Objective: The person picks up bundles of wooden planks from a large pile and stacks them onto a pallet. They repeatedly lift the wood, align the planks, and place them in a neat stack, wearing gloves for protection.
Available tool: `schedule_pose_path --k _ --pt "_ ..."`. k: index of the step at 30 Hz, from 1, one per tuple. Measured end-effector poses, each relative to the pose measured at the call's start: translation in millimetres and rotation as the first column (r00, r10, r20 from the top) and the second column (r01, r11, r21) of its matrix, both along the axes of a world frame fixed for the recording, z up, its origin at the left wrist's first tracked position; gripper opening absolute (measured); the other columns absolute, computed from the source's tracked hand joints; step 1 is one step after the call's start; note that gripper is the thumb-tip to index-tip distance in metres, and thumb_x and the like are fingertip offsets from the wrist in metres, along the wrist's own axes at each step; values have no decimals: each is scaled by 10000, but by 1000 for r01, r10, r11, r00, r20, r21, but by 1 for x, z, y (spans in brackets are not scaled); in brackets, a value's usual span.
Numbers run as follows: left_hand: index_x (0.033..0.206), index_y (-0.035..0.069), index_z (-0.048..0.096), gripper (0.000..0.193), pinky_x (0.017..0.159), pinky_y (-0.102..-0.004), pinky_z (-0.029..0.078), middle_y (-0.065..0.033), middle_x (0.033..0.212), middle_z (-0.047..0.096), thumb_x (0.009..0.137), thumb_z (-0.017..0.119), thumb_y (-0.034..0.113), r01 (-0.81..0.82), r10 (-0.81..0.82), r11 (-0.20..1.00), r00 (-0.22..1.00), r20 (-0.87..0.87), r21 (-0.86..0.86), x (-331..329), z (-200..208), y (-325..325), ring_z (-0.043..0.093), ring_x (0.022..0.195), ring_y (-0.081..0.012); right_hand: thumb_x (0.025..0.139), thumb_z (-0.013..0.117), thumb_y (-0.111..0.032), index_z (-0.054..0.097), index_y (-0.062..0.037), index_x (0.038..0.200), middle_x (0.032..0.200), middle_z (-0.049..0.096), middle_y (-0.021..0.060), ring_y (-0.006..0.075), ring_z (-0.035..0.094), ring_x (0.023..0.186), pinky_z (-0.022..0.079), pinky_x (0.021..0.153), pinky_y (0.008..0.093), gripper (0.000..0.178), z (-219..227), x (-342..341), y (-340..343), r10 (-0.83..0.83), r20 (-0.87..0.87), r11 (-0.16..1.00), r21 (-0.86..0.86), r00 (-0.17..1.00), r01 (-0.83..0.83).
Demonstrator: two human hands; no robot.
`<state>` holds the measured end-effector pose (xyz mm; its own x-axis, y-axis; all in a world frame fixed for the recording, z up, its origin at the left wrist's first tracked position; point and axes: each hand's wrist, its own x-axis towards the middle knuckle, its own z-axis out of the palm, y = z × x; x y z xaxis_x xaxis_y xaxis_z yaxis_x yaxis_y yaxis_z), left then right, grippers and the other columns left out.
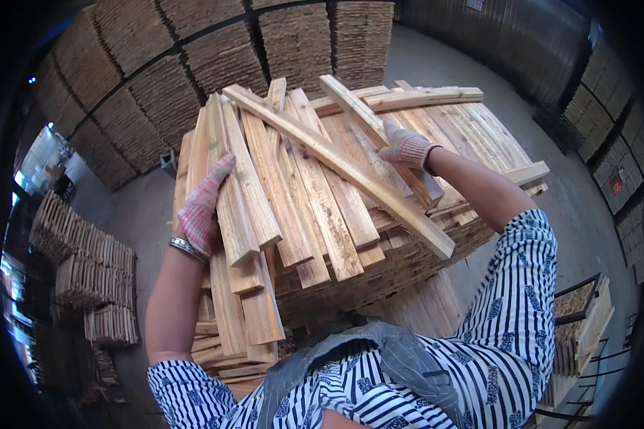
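My left hand (206, 207), in a red-and-white knitted glove, is closed round the left edge of some loose wooden boards (232, 204); part of its fingers is hidden. My right hand (406, 148), in a similar glove, grips a wooden plank (355, 109) that slants across the stack. Between the hands, a long narrow batten (343, 168) lies diagonally over several boards. These boards (329, 207) lie side by side, their near ends uneven and overhanging the front of the stack.
A row of boards (444, 129) covers the stack's right side, with crosswise battens (436, 96) on it. Tall lumber stacks (222, 57) stand behind. Smaller wood piles (93, 279) are on the left, and a framed wood stack (579, 322) is at the lower right. Grey concrete floor (572, 214) surrounds the stack.
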<state>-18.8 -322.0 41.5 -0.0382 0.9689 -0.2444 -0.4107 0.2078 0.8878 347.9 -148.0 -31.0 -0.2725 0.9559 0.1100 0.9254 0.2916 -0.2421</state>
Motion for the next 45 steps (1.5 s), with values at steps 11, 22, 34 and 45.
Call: schedule_pose_path --k 11,22,34,45 --pt "1368 70 537 571 810 -462 627 -174 1191 677 911 721 360 -6 7 999 1000 24 -36 -11 -8 1 718 971 -306 988 571 -433 531 16 1155 1045 633 143 264 655 946 536 952 365 481 6 -32 -53 -164 -767 715 -525 620 -461" --pt "1348 50 548 584 781 -456 637 -170 1130 703 908 712 397 27 -27 1000 999 39 -5 -14 -8 -1 729 945 -295 996 494 -441 339 32 1489 1088 668 269 342 654 1001 525 908 446 701 64 -94 -96 104 -200 988 -94 974 -125" --pt "1376 52 517 609 776 -458 638 -175 1153 689 900 717 374 43 -43 999 995 89 -2 -17 -13 3 729 921 -315 1007 490 -212 378 47 1483 1117 671 167 159 683 792 594 650 315 554 76 -87 -67 1 -853 914 -212 523 -347" --pt "1315 44 569 587 729 -457 645 -187 1093 699 872 746 385 14 -10 999 996 86 -47 -3 -4 1 732 871 -319 998 414 -610 514 -38 1359 1270 606 301 398 642 1129 523 955 444 684 35 -75 -13 72 -217 994 -63 974 -88"
